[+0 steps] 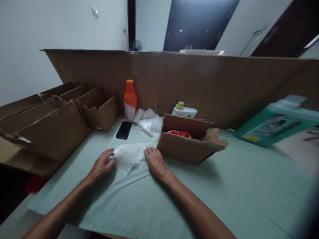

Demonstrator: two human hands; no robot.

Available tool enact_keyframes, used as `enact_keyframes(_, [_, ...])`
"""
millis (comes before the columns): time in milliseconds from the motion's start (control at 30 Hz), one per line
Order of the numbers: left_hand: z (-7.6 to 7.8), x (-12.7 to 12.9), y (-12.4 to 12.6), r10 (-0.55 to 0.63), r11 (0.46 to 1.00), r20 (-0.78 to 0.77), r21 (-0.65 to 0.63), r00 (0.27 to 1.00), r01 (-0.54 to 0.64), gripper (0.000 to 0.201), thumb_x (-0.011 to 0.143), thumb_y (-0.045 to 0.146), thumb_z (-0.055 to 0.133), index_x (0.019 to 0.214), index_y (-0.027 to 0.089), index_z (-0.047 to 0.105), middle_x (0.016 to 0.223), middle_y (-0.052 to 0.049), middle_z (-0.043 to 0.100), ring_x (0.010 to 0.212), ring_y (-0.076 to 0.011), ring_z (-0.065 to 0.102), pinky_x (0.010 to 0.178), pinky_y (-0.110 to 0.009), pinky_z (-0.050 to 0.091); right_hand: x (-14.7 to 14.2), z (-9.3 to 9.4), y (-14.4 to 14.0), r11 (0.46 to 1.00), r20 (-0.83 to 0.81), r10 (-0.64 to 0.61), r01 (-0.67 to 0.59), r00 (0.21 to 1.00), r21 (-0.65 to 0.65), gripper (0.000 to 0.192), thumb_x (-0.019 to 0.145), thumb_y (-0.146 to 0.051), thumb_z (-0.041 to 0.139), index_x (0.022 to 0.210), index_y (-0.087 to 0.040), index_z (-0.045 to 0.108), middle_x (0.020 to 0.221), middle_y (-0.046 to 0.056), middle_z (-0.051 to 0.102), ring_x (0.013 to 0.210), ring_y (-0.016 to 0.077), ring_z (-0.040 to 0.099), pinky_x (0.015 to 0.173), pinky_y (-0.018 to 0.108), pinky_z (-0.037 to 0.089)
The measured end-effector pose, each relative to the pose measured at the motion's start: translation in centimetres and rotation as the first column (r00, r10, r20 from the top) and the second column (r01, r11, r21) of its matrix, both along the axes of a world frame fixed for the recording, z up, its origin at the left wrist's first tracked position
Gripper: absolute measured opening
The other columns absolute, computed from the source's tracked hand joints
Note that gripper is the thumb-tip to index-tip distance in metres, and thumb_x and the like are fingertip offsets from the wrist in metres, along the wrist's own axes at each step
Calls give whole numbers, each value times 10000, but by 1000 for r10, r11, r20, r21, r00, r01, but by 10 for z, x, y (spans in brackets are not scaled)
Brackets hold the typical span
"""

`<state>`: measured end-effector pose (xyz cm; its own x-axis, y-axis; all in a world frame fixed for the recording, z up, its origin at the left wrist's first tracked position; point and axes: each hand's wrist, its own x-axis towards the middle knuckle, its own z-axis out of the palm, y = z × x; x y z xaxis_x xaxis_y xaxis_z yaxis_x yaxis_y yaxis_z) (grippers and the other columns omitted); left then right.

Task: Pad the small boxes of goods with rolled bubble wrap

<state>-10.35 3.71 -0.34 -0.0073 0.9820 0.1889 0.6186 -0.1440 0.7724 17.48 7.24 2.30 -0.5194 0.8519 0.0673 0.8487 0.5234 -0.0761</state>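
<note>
Item: sheet of bubble wrap (129, 156), lying flat on the desk (224, 192), just left of the open cardboard box (185, 142).

Left hand (102, 165): resting on the wrap's left edge, fingers curled and pinching it.

Right hand (156, 162): pressing palm-down on the wrap's right edge, fingers spread flat and gripping nothing, just in front of the box's near left corner.

Cardboard box: standing with flaps open, showing something red (179, 133) inside.

Behind the box: a white bottle with a green cap (183, 110), lying against the tall cardboard wall (224, 86).

Left of the box: loose wrap pieces (149, 123), an upright orange bottle (130, 99) beyond them, and a black phone (124, 129) lying face-down.

Further left of the box: a row of empty open cartons (57, 116).

Right of the box, well apart: a teal printed package (276, 122), appearing blurred.
</note>
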Motion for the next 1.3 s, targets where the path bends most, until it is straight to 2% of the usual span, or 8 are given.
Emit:
enact_keyframes(133, [11, -29, -13, 33, 987, 374, -158, 927, 29, 388, 802, 497, 659, 1010, 172, 698, 1016, -88, 753, 868, -240, 697, 760, -314, 548, -12, 13, -10, 999, 49, 18, -17, 999, -28, 192, 933, -91, 513, 964, -148, 693, 1004, 128, 722, 991, 247, 614, 861, 361, 433])
enact_keyframes(267, [15, -40, -15, 237, 922, 801, -364, 550, 132, 432, 686, 389, 825, 1024, 146, 707, 936, -66, 762, 733, -193, 682, 608, -236, 506, 4, 32, -72, 988, 11, 86, -84, 996, -133, 105, 942, -195, 581, 946, -172, 684, 937, 87, 721, 935, 241, 619, 865, 380, 410])
enact_keyframes(333, [14, -39, -10, 270, 911, 836, -383, 477, 154, 401, 691, 330, 817, 1022, 131, 710, 966, -82, 760, 799, -210, 693, 667, -251, 526, 22, 40, -98, 958, -110, 116, -140, 987, -248, 189, 912, -352, 674, 1014, -193, 684, 1004, 71, 721, 964, 245, 621, 891, 390, 416])
enact_keyframes(600, [17, -51, -5, 305, 911, 803, -403, 512, 91, 830, 786, 658, 615, 1418, 156, 421, 1020, -127, 706, 870, -255, 685, 762, -379, 545, 51, 10, -94, 963, -265, -68, -6, 962, -268, 455, 941, -454, 594, 1310, -189, 605, 1364, 148, 630, 1260, 321, 559, 1054, 524, 416])
enact_keyframes(767, [12, -35, -5, 349, 926, 675, -357, 650, -126, 1138, 561, 316, 879, 1518, 168, 281, 1056, -74, 639, 902, -207, 647, 767, -305, 501, 2, -23, -75, 995, -264, -6, -22, 965, -101, 370, 841, -268, 699, 1193, -160, 658, 1387, 188, 603, 1269, 360, 557, 1009, 541, 468])
enact_keyframes(933, [9, -19, 4, 368, 929, 630, -289, 684, -234, 960, 605, 217, 797, 1474, 156, 395, 782, 54, 569, 690, -127, 567, 677, -252, 458, -6, -30, -78, 997, -359, 68, -78, 931, -16, 173, 812, -122, 612, 959, -192, 672, 1338, 167, 647, 1197, 332, 619, 963, 517, 505])
enact_keyframes(1133, [21, 2, 2, 279, 937, 755, -349, 594, 4, 688, 701, 389, 744, 1315, 150, 547, 824, -3, 651, 649, -126, 594, 623, -250, 468, 44, 6, -125, 994, -574, -25, -40, 819, -99, 165, 933, -269, 546, 1032, -249, 675, 1101, 67, 757, 967, 221, 721, 828, 331, 573])
enact_keyframes(1300, [29, 50, 29, 207, 879, 803, -404, 558, 255, 648, 754, 471, 732, 1302, 181, 545, 915, -54, 693, 703, -170, 657, 633, -284, 522, 72, 9, -166, 928, -603, -331, 135, 726, -346, 249, 979, -389, 504, 1050, -244, 693, 902, 16, 761, 773, 170, 722, 671, 225, 561])
